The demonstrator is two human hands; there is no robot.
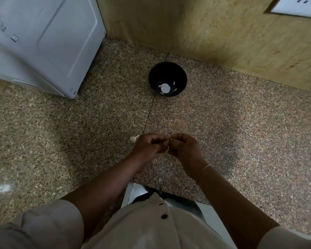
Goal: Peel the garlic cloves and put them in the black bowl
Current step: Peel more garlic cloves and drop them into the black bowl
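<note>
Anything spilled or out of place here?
Minor only: a garlic piece lies loose on the counter beside the left hand, which pinches a clove with the right hand; a skin scrap lies below them. Bowl upright.

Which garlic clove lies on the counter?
The white clove just beside the left hand; the held clove is pinched between it and the right hand, other pieces sit in the black bowl.

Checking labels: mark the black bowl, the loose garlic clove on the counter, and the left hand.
black bowl point(166, 71), head view, dark inner wall.
loose garlic clove point(133, 139), head view, its body.
left hand point(148, 145), head view, back of hand.
</note>
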